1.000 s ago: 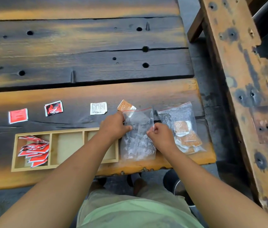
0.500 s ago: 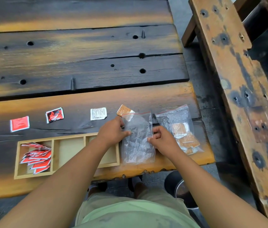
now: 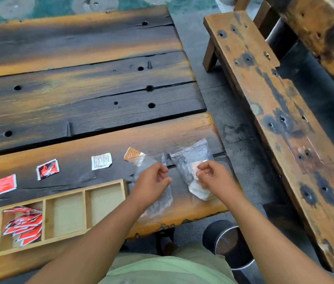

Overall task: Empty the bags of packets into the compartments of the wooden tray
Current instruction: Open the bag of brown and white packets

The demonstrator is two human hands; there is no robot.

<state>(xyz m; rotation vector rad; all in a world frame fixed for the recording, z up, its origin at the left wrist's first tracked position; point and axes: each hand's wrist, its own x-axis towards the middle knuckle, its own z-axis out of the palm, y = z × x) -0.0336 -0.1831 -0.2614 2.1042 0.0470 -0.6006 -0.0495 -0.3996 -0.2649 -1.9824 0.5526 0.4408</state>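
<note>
The wooden tray (image 3: pixel 65 194) lies at the table's near edge with three compartments; the left one holds several red packets (image 3: pixel 23 225), and the other two hold nothing. A flat, clear empty bag (image 3: pixel 160 201) lies just right of the tray. My left hand (image 3: pixel 151 183) hovers over it with loosely curled fingers, holding nothing. Further right lies a clear bag of orange and white packets (image 3: pixel 190 158). My right hand (image 3: pixel 213 177) is on its near half, thumb and forefinger pinching the plastic.
Loose on the table behind the tray are a red packet (image 3: pixel 4 185), a red-and-black packet (image 3: pixel 47 169), a white packet (image 3: pixel 101 161) and an orange packet (image 3: pixel 132 154). A wooden bench (image 3: pixel 274 111) stands to the right, and a metal bin (image 3: pixel 229 244) sits under the table edge.
Both hands have let go of the empty bag. My right hand moved right onto the bag of orange and white packets. The view tilted up.
</note>
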